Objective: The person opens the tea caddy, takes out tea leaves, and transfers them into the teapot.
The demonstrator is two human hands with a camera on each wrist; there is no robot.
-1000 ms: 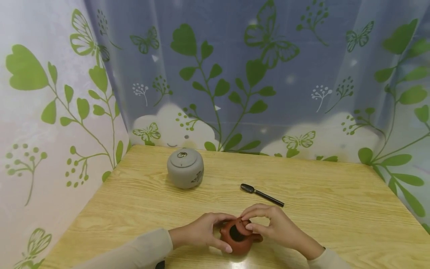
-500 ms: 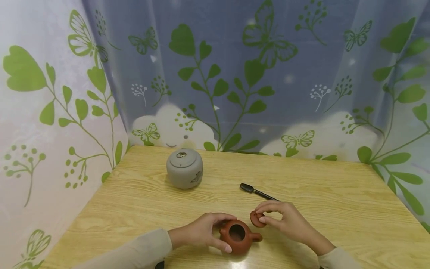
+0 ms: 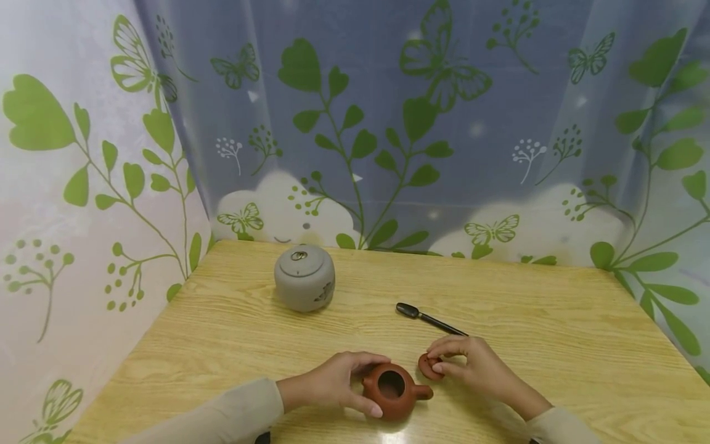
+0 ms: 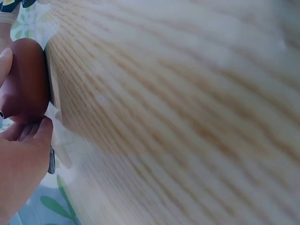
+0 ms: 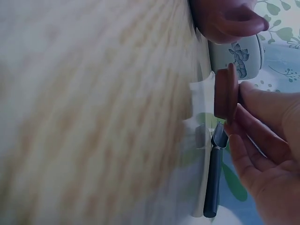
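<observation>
My left hand (image 3: 333,382) grips a small reddish-brown clay teapot (image 3: 398,408) around its spout side, thumb in front and fingers behind. The teapot stands upright on the table with its round mouth uncovered and its handle pointing right. Just right of it, my right hand (image 3: 481,373) pinches the teapot's round lid (image 3: 429,368) between thumb and fingers. In the right wrist view, the lid (image 5: 226,93) hangs slightly above the tabletop, apart from the teapot. The left wrist view shows fingers and thumb on either side of the teapot body (image 4: 32,79).
A grey lidded jar (image 3: 305,287) with a dark plant motif stands at the back left. Behind my right hand lies a black long-handled scoop (image 3: 432,320). Patterned curtains (image 3: 366,123) edge the wooden table (image 3: 222,345) at the back and sides.
My right hand has lifted the lid off the teapot's mouth and moved it right, then slightly lower. The left hand and teapot have stayed put.
</observation>
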